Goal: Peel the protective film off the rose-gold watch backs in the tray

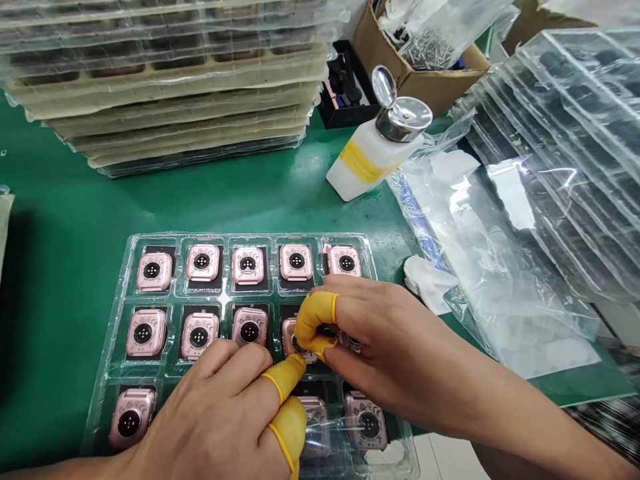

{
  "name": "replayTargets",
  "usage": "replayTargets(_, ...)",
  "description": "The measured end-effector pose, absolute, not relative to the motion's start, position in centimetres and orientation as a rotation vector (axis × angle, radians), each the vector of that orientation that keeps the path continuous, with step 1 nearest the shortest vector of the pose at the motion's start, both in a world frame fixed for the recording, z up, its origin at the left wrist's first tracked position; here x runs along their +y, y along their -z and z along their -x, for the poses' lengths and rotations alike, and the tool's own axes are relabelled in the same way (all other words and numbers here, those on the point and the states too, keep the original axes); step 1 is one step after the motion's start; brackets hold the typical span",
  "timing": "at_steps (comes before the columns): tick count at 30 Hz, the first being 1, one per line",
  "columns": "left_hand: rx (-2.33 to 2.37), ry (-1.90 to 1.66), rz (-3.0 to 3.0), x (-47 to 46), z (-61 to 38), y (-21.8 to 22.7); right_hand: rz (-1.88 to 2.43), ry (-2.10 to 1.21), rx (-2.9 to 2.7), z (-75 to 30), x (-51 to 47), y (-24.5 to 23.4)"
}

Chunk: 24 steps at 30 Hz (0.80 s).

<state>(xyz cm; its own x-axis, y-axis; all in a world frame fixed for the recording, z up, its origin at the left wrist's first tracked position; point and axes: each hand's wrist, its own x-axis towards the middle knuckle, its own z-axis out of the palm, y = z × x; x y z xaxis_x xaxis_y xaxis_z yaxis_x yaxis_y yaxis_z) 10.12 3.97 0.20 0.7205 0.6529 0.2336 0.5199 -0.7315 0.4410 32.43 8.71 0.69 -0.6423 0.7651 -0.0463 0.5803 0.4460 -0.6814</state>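
A clear plastic tray (pixel 107 347) holds rows of pink smartwatch cases, backs facing up with round black sensors. My right hand (pixel 385 340), with yellow finger cots on thumb and index finger, pinches over a watch case (pixel 290 330) in the second row; whatever is between the fingertips is hidden. My left hand (pixel 225 407), also with yellow cots, is closed in front of it, its index fingertip close to the same case. A clear plastic film (pixel 327 430) extends from its thumb and index finger over a front-row watch case (pixel 367 423).
Stacked filled trays (pixel 190 100) stand at the back left. Behind the tray is a white pump bottle (pixel 367 160), lid flipped up. A black box (pixel 345 110) and cardboard box (pixel 435 87) sit behind it. Clear bags (pixel 480 267) and stacked clear trays (pixel 575 153) lie right.
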Motion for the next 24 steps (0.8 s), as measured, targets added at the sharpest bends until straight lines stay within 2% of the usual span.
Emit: replayTargets(24,0.951,-0.489,-2.637,3.80,-10.65,-0.08,1.097,-0.815,-2.516,-32.05,8.12,-0.32)
